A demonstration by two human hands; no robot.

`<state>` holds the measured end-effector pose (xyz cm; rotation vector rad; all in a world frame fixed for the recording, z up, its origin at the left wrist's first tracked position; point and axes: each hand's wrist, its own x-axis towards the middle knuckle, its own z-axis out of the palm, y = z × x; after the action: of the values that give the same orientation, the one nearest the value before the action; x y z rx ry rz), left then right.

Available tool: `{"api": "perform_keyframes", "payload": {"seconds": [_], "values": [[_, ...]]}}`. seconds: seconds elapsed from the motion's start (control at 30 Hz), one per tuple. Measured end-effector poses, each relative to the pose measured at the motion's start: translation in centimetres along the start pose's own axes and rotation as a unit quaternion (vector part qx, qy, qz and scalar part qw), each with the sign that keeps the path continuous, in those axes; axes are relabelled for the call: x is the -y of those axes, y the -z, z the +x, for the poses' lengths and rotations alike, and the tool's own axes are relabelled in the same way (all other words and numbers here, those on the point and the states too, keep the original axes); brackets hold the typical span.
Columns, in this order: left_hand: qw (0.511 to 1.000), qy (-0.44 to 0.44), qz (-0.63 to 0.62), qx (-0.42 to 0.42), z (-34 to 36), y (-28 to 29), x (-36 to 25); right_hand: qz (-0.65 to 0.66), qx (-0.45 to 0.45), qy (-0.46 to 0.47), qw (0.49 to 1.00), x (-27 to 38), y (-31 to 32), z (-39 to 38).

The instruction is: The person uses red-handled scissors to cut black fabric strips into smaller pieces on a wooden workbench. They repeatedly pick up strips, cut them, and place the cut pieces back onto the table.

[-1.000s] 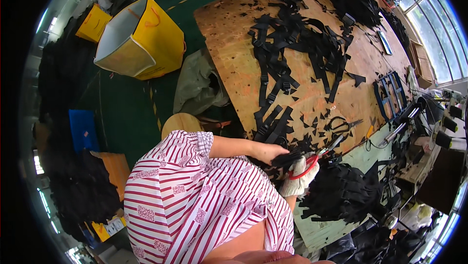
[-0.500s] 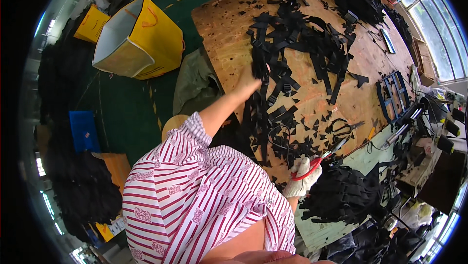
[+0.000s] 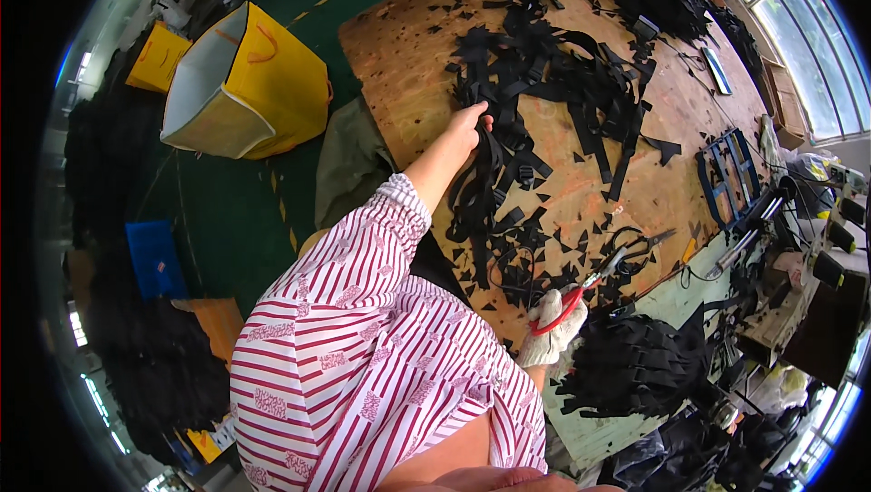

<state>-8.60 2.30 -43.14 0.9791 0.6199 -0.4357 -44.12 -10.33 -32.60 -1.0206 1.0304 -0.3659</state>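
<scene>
nearest, the right hand point(image 3: 552, 333), in a white glove, has its fingers wrapped around the red handles of a pair of snips point(image 3: 572, 301), whose tips point away over the wooden table point(image 3: 404, 52). to its right, a pile of black strips point(image 3: 640, 365) lies on a pale green tabletop point(image 3: 581, 428). black scraps point(image 3: 524, 241) litter the wood ahead, and scissors point(image 3: 653, 241) rest just past the snips. farther out, the bare left hand point(image 3: 472, 126) has its fingers curled closed on black straps point(image 3: 486, 165) near the table's left side. a blue frame point(image 3: 723, 179) lies far right; a yellow bag point(image 3: 281, 83) stands on the floor beyond, left.
</scene>
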Motion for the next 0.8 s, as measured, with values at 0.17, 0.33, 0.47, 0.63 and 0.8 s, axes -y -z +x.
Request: {"api": "perform_keyframes", "payload": {"seconds": [0.17, 0.33, 0.47, 0.63, 0.8], "values": [[0.979, 0.046, 0.083, 0.181, -9.7, -0.7, 2.9, -0.059, 0.064, 0.027, 0.996, 1.3, -1.0, 1.7], [0.952, -0.007, 0.196, 0.234, -18.6, 0.6, 8.1, -0.078, 0.075, -0.003, 0.994, 1.8, -2.8, 3.8], [0.902, 0.038, 0.292, 0.316, -22.0, 1.2, 10.2, -0.065, 0.107, -0.017, 0.992, 0.6, -2.6, 5.5], [0.872, 0.025, 0.284, 0.397, -22.8, 2.3, 12.2, -0.029, 0.133, 0.026, 0.99, -1.5, -1.9, 4.9], [0.87, 0.046, 0.302, 0.388, -24.0, 1.9, 12.1, -0.118, 0.107, -0.011, 0.987, -2.3, -0.1, 5.8]]}}
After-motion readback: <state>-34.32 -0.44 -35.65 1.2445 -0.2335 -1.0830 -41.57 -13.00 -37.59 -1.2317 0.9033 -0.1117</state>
